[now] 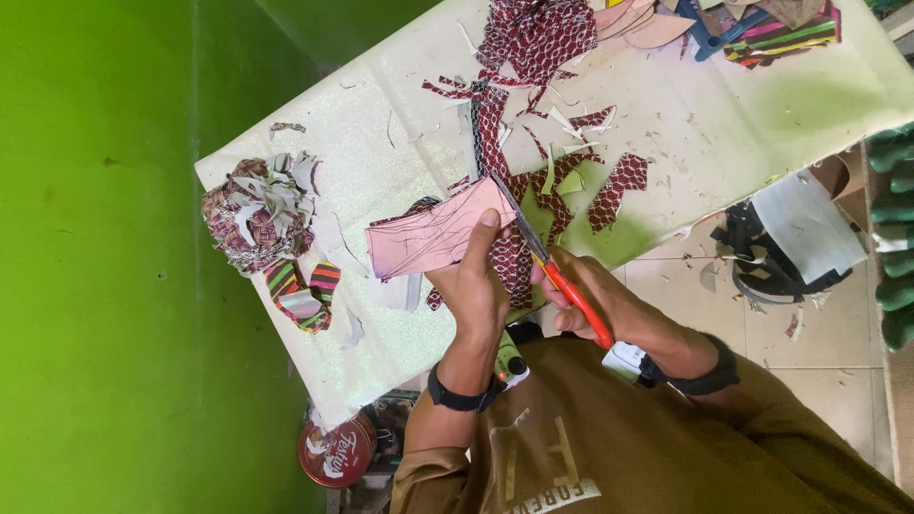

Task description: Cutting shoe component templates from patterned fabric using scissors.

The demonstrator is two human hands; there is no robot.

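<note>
Green wall [105, 286] fills the side of the view beyond the table. White table [743, 124] carries everything else; it is strewn with cut scraps. Person's brown shirt [609, 447] sits at the near edge of the table. Heap of red patterned fabric [533, 38] lies at the far end of the table, a trail of its offcuts running toward the hands. Pile of mixed scraps [262, 209] sits at the table's corner by the wall, striped pieces [305, 290] just beside it. Round red tin [335, 452] is below the table corner, off the top.

Pink piece [438, 233], backed with the red patterned fabric, is held above the table middle. Left hand [476, 286] is closed on it, thumb pressed on top, fingers under. Right hand [595, 305] is wrapped around the orange handles of the scissors [533, 238]; blades lie along the pink piece's edge, touching it.

Step, as judged: cutting along the edge of the pink piece, mid-cut. Next move calls for keeping the blades on the outline while the left hand holds the piece taut and turns it to feed the cut.
</note>
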